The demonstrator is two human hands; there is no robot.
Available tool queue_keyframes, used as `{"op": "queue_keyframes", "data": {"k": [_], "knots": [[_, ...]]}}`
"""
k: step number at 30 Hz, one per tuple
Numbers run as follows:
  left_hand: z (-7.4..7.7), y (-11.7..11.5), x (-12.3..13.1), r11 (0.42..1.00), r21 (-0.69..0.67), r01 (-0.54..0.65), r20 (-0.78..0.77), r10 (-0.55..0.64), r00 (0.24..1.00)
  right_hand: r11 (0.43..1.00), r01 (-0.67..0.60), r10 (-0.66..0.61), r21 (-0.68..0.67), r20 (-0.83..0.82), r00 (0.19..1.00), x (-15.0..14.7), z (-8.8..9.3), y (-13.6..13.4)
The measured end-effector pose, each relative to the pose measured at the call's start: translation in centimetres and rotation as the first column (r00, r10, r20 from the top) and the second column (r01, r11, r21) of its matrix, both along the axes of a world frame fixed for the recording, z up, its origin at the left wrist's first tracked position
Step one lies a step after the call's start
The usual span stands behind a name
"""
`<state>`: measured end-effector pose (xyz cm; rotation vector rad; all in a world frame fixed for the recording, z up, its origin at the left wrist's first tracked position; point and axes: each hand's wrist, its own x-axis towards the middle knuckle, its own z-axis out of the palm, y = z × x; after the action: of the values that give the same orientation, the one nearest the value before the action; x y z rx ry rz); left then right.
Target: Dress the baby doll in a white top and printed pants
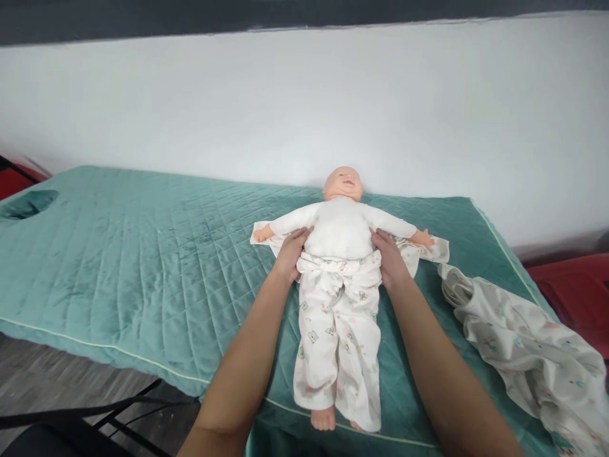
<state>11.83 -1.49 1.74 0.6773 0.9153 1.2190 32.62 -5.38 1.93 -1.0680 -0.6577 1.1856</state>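
A baby doll (340, 223) lies on its back on a teal quilted bed (143, 254), head toward the wall, arms spread. It wears a white top and printed white trousers (339, 330). A printed cloth (432, 249) is spread under its shoulders. My left hand (291, 255) grips the doll's waist on the left side, at the trouser waistband. My right hand (389, 259) grips the waist on the right side. Both hands' fingers curl round the doll's body.
A crumpled printed garment (518, 343) lies on the bed's right side. The bed has a face hole (28, 204) at the far left. A white wall (304, 101) rises behind. Black bars (95, 412) and wooden floor show at the lower left. Something red (575, 292) stands at right.
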Motion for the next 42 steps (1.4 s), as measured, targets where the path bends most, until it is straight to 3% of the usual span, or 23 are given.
{"op": "queue_keyframes", "data": {"k": [6, 11, 19, 23, 28, 33, 39, 42], "knots": [[-0.3, 0.1, -0.2, 0.997, 0.059, 0.042, -0.083, -0.037, 0.996, 0.999, -0.024, 0.025, -0.049, 0.024, 0.999, 0.0, 0.7, -0.3], [0.4, -0.4, -0.3, 0.991, 0.052, 0.124, -0.168, -0.113, 0.979, 0.997, -0.033, 0.037, -0.066, 0.058, 0.998, 0.2, 0.5, -0.4], [1.6, 0.8, 0.0, 0.971, -0.007, 0.238, -0.071, -0.238, 0.969, 0.977, -0.177, 0.164, -0.118, -0.117, 0.980, -0.1, 1.1, 1.5], [1.9, 2.2, 0.6, 0.951, -0.037, 0.306, 0.018, -0.306, 0.952, 0.960, -0.244, 0.231, -0.135, -0.103, 0.967, -0.2, 1.7, 2.8], [1.1, 2.7, 0.7, 0.954, 0.003, 0.299, 0.074, -0.298, 0.952, 0.981, -0.186, 0.185, -0.059, -0.013, 0.983, -0.1, 1.3, 3.3], [0.0, 2.6, 0.5, 0.957, 0.013, 0.290, 0.107, -0.290, 0.951, 0.982, -0.171, 0.171, -0.076, -0.017, 0.985, -0.1, 1.2, 3.2], [0.6, 1.8, 0.3, 0.955, 0.015, 0.297, 0.122, -0.297, 0.947, 0.988, -0.152, 0.150, -0.023, -0.076, 0.986, -0.4, 0.8, 2.1], [0.9, 1.2, 0.3, 0.965, 0.045, 0.257, 0.109, -0.261, 0.959, 0.998, -0.057, 0.058, -0.017, 0.050, 0.997, -0.5, 0.3, 1.3]]}}
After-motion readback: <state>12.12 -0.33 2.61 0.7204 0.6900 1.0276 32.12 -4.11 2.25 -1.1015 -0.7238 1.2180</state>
